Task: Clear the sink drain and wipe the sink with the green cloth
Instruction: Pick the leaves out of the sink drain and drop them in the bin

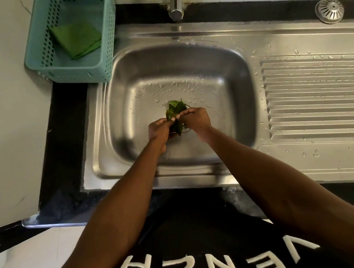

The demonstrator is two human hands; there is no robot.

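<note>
Wet green leaves [174, 113] were gripped by left hand [159, 130] and right hand [195, 119] over the steel sink's [218, 63] drain; lifting out was called for next, the folded green cloth [76, 39] untouched in the teal basket [109, 40].

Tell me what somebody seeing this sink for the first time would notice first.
Probably the two hands meeting low in the steel sink: the left hand and right hand both pinch a clump of green leaves over the drain. Next, the green cloth lying folded in the teal basket at the sink's back left corner, and the round metal strainer set aside at the back right.
</note>
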